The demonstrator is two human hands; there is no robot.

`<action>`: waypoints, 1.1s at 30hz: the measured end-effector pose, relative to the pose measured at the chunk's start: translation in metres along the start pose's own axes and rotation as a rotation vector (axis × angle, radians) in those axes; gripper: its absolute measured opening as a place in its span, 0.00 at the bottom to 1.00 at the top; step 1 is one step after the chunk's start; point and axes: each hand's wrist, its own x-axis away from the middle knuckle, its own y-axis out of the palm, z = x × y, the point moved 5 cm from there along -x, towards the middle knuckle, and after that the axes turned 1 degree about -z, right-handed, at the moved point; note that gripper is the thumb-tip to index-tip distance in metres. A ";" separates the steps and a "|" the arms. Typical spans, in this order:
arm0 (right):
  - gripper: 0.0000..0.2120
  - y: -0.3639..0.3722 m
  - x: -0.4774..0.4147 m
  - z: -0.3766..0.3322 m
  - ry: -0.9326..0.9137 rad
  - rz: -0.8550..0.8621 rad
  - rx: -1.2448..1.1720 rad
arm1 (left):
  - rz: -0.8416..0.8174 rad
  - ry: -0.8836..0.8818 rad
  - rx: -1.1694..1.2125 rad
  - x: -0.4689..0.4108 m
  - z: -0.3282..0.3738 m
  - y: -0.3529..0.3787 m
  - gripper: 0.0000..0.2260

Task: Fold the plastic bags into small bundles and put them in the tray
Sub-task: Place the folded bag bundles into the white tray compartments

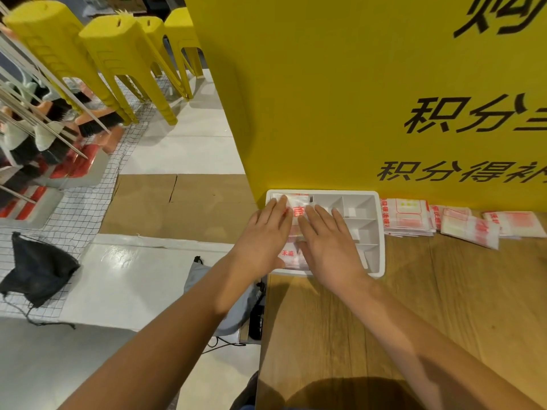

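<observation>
Tray (376,232) of white plastic, mid-frame, on a wooden table (444,291) against a yellow board (325,99). The left hand (263,232) and right hand (328,241) lie side by side over its left compartment, fingers straight, gripping nothing, pressing down folded plastic bags (297,210). Just right of the tray lie loose bags (408,217).

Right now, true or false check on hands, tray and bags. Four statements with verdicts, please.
1. The left hand and right hand press flat on the folded bags in the tray. True.
2. The tray is black. False: it is white.
3. A loose pile of bags lies on the table, right of the tray. True.
4. Every section of the tray is packed. False: the right compartments look empty.
</observation>
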 end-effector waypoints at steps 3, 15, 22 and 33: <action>0.26 -0.001 0.002 0.001 -0.012 0.015 -0.051 | 0.053 0.049 0.004 0.002 0.006 0.003 0.43; 0.34 -0.006 0.005 -0.004 -0.104 -0.062 -0.029 | 0.272 0.055 0.152 0.013 0.003 0.008 0.42; 0.40 -0.003 -0.001 -0.006 -0.136 -0.194 0.078 | 0.256 -0.027 0.144 0.010 0.001 0.007 0.38; 0.37 0.001 -0.009 -0.006 -0.025 -0.223 0.144 | 0.256 0.016 0.274 0.007 -0.005 0.010 0.30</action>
